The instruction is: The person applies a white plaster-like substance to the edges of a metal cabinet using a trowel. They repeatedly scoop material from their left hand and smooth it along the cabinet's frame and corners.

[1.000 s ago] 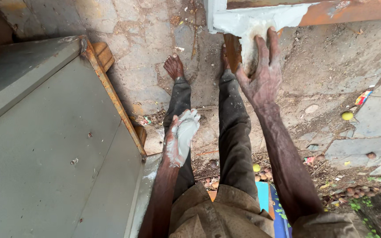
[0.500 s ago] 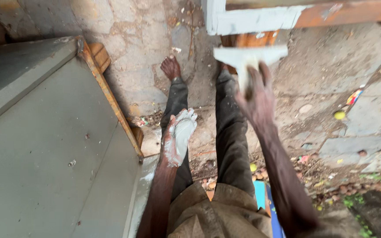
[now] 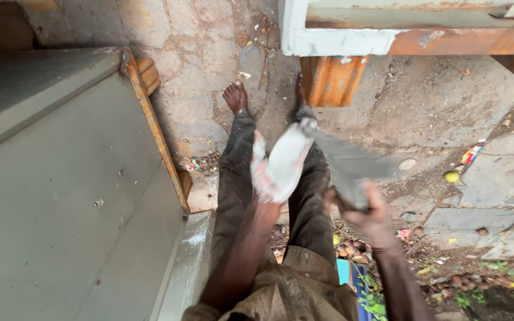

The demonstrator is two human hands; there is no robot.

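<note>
My left hand (image 3: 279, 165) is held out flat over my legs, and thick white paste covers its palm and fingers. My right hand (image 3: 367, 219) grips the handle end of a wide flat grey scraper (image 3: 345, 159). The blade points up and left, with its tip at my left hand's fingertips. Both hands hover above my dark trousers (image 3: 236, 172) and my bare feet (image 3: 235, 96) on the stone ground.
A large grey metal panel (image 3: 60, 196) with a rusty orange edge (image 3: 156, 134) fills the left. Along the top runs a pale painted metal frame (image 3: 340, 41) on a rusty leg (image 3: 331, 80). Stone slabs, litter and a small yellow fruit (image 3: 451, 176) lie at the right.
My right hand has come down with the scraper from the painted frame to my left hand. The left hand has risen towards the middle to meet the blade.
</note>
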